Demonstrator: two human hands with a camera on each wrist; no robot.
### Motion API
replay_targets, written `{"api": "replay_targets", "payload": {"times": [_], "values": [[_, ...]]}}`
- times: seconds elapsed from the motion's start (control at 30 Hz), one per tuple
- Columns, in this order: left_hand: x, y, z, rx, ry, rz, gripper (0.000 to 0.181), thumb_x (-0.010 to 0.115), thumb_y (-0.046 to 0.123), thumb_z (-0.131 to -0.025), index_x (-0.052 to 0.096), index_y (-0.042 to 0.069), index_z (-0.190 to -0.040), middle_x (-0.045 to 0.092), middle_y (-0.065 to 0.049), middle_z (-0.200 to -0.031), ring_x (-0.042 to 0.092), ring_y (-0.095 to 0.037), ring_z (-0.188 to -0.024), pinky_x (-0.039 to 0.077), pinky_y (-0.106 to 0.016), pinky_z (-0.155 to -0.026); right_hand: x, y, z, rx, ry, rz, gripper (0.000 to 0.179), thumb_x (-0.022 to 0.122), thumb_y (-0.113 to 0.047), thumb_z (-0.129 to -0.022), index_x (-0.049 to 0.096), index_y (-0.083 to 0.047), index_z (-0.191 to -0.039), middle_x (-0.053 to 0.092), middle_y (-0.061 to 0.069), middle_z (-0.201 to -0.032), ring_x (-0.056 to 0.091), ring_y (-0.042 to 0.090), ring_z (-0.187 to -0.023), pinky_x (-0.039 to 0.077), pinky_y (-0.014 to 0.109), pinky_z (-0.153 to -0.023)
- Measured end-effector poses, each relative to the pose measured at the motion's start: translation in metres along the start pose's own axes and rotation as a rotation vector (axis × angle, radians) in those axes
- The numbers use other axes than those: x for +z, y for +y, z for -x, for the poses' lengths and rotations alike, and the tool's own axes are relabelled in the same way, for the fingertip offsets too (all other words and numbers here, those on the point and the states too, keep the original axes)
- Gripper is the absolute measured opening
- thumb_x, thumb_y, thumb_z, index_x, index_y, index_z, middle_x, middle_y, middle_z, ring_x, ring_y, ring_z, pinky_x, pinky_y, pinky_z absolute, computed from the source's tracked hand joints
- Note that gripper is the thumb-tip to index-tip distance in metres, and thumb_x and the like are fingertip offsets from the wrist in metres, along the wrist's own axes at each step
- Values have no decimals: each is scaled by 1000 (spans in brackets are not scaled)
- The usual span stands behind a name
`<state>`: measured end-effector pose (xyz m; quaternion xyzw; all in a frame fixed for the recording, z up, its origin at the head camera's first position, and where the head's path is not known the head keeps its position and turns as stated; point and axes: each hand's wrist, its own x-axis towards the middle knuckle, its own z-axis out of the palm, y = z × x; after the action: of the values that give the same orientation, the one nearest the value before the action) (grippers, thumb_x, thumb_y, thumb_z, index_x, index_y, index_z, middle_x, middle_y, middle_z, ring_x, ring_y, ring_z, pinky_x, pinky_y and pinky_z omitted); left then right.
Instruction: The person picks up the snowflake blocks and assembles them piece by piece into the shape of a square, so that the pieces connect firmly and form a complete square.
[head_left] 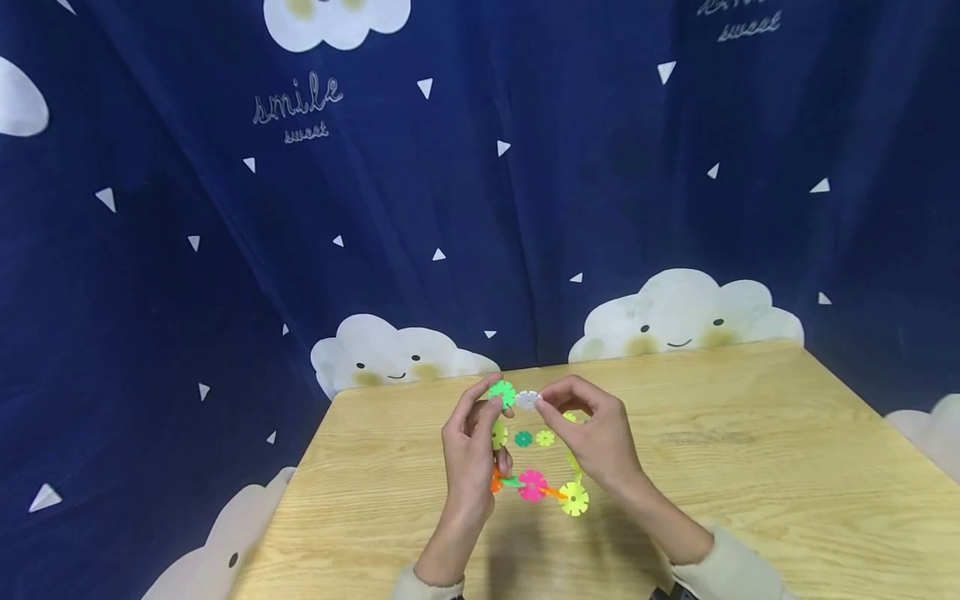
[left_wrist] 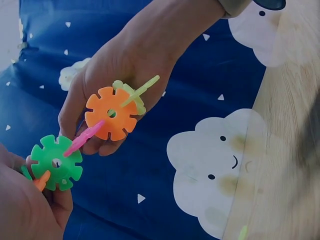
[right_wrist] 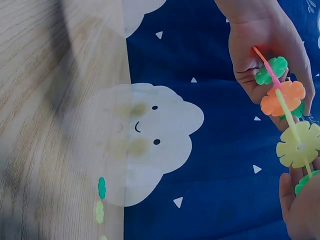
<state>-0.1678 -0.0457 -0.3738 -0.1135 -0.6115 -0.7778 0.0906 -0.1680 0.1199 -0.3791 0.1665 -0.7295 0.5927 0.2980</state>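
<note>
My left hand (head_left: 471,454) holds a chain of slotted plastic discs, its thumb and finger pinching the green disc (head_left: 502,394) at the top. In my right hand (head_left: 596,437), thumb and finger pinch a white disc (head_left: 527,400), its edge right beside the green one. The chain hangs between both hands in a loop, with a pink disc (head_left: 532,485) and a yellow disc (head_left: 574,498) at its lower side. An orange disc (left_wrist: 111,113) and another green disc (left_wrist: 56,162) show in the left wrist view. Fingers hide part of the chain.
A loose teal disc (head_left: 522,438) and a pale yellow disc (head_left: 545,437) lie on the wooden table (head_left: 750,467) beyond the loop. Behind the table's far edge hangs a dark blue curtain (head_left: 525,208) with clouds and white triangles.
</note>
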Motion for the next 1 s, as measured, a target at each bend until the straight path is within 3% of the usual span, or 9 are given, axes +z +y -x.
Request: {"api": "replay_targets", "payload": {"times": [0.13,0.33,0.57,1.0], "values": [[0,-1,1,-13,-11,-11,28,55,23,-108,68,20,-133,65,-14,-93,44,-6,-36,40,-18,-36,-1,1,1,-13,-4,-9,14,83,-8,-89,76,-19,-93,73,-7,-87,70,14,-77,59,25,-77],[1,-4,2,-33,-29,-25,28,56,25,-109,68,19,-133,66,-7,-92,44,-6,-37,40,-17,-37,-2,2,1,-68,-8,-51,12,83,0,-85,77,-11,-88,74,-1,-89,70,15,-77,58,23,-74],[1,-4,3,-51,-36,8,31,59,28,-108,70,7,-128,66,-14,-92,44,-7,-36,41,-19,-35,0,3,0,-102,9,-60,20,85,7,-80,78,-12,-82,73,0,-83,68,14,-77,56,21,-74],[-2,-4,0,-77,-63,-37,29,57,25,-109,70,7,-128,65,-13,-91,43,-9,-36,40,-20,-36,-6,2,-3,-122,-82,-120,19,81,9,-83,79,-9,-84,72,4,-82,68,17,-82,59,26,-78]]}}
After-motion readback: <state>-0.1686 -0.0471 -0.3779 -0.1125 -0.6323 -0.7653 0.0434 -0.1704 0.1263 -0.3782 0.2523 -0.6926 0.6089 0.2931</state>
